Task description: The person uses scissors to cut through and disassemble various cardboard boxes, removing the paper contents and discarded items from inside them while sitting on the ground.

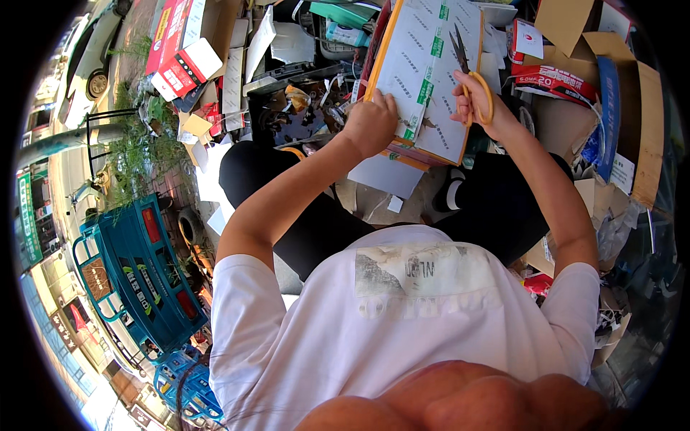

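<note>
A long box (424, 61) with a printed white top and orange edges stands between my knees, tilted in view. Strips of green-and-white tape (425, 90) run along its top. My left hand (371, 123) grips the near left edge of the box, its fingers bent over the white top. Over the right side of the box, my right hand (480, 108) holds a pair of scissors (461, 52) by the orange handles. The dark blades point away from me, slightly apart and above the white surface.
At my left, a black bin (277, 129) holds mixed scraps. Red-and-white cartons (188, 68) pile up beyond it. Open cardboard boxes (650, 136) crowd my right side. Farther left, a blue cargo tricycle (140, 276) stands by the street, with a parked car (93, 61) beyond.
</note>
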{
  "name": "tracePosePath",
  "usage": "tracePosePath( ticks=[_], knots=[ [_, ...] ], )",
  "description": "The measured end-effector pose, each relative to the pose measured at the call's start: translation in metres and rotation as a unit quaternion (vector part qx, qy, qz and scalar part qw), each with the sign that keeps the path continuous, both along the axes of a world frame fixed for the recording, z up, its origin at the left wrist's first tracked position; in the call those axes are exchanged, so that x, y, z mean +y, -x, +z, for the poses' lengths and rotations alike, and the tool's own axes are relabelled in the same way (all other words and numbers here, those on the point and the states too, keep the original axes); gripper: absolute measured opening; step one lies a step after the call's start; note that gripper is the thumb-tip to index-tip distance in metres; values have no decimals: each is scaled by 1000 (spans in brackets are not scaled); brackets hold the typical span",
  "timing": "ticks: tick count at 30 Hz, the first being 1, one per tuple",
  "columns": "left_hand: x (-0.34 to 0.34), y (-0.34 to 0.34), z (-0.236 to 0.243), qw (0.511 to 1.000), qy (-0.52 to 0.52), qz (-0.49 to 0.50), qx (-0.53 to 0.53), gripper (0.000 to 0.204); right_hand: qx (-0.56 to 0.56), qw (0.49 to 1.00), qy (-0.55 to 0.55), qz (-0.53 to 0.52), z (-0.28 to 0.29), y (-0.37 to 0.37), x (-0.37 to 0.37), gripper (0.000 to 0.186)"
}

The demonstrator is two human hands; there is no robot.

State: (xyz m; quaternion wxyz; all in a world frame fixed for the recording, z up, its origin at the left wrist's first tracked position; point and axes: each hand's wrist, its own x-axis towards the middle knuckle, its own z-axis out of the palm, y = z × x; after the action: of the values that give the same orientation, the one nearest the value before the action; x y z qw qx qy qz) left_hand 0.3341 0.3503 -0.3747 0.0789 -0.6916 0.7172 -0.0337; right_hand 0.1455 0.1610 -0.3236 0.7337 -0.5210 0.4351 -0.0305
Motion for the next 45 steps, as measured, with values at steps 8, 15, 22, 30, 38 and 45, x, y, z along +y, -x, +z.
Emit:
tracePosePath(
  ticks=[8,15,22,30,38,45],
  knots=[
    [-6,26,-12,990,112,-45,79,56,120,976,179,26,-61,-9,-52,47],
    [-15,28,-25,989,117,-47,79,48,153,919,361,41,-115,-9,-47,47],
    [-19,10,-1,964,132,0,230,59,102,926,361,32,-121,-11,-57,39],
    [-17,-3,9,945,143,65,288,57,100,930,344,80,-79,-14,-54,43],
    [-14,-6,11,940,148,69,299,54,-64,996,-61,30,2,5,11,48],
    [-10,-5,9,946,155,42,283,53,3,978,-201,63,-2,37,69,63]
  ],
)
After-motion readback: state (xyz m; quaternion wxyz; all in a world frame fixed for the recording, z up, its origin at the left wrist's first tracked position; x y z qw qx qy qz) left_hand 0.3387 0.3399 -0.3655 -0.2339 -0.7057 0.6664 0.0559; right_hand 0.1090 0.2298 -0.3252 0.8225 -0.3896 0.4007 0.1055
